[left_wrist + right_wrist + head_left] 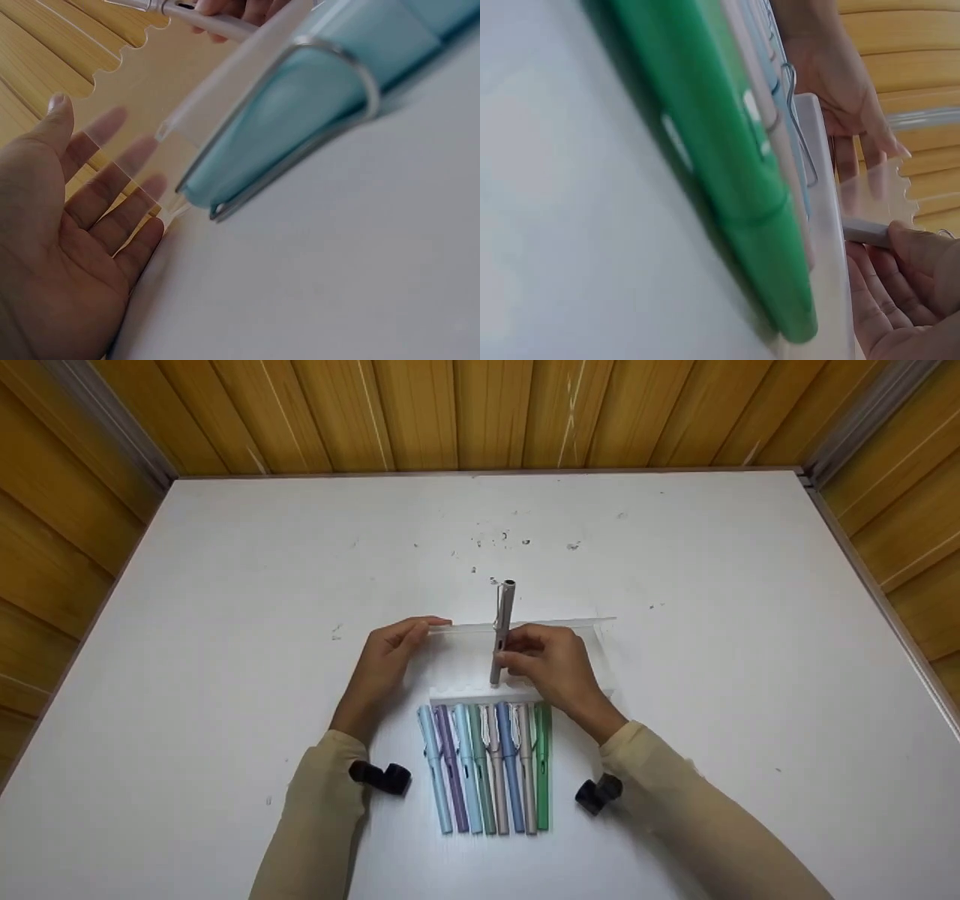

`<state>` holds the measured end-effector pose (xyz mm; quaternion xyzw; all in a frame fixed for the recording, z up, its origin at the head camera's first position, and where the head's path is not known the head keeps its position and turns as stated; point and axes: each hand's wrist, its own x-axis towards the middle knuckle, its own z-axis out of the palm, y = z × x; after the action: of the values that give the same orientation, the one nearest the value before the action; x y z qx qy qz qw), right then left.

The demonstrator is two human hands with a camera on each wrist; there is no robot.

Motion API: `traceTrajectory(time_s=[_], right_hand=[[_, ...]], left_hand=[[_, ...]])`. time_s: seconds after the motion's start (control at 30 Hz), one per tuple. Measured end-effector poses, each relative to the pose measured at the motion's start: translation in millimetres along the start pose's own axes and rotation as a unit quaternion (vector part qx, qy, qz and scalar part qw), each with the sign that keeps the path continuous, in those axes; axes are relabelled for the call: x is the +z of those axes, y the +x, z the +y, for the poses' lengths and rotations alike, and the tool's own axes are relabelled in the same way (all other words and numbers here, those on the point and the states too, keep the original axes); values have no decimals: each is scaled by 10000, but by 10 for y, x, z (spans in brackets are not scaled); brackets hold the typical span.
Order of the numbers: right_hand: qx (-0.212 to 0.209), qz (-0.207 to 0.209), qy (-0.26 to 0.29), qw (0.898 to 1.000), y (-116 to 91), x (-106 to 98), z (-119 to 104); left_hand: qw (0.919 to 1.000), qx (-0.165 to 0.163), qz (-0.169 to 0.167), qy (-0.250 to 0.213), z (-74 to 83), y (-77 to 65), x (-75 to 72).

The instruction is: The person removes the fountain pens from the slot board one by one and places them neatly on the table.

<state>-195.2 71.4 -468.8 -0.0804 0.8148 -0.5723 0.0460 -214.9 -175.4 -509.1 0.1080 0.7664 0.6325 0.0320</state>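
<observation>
My right hand (551, 660) pinches a grey fountain pen (505, 604) between thumb and fingers. The capped end with its clip points up, over a clear plastic pen stand (461, 660). At the stand's left end is my left hand (382, 660); its fingers (112, 195) extend loosely behind the see-through notched panel, the thumb lying near the panel's edge. Just in front of the stand, several capped pens lie side by side: light blue (435, 769), purple (451, 769), grey-green, beige, blue and, at the right end, green (542, 769).
The white table (225, 585) carries small dark marks toward its back. Yellow wood-look panels (420, 416) enclose the back and sides. Black wrist cameras (382, 778) sit on both sleeves, close to the row of pens.
</observation>
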Motion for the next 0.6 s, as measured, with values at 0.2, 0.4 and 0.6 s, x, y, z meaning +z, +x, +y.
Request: traceTrajectory(time_s=[0.2, 0.4, 0.6], right_hand=[[38, 151, -3, 9999, -41, -143, 76], [61, 311, 90, 9995, -89, -341, 144], [66, 467, 158, 9988, -148, -569, 227]], left_hand=[[9999, 132, -24, 14, -11, -17, -40], [9999, 90, -16, 44, -5, -38, -52], [10000, 26, 12, -21, 26, -32, -42]])
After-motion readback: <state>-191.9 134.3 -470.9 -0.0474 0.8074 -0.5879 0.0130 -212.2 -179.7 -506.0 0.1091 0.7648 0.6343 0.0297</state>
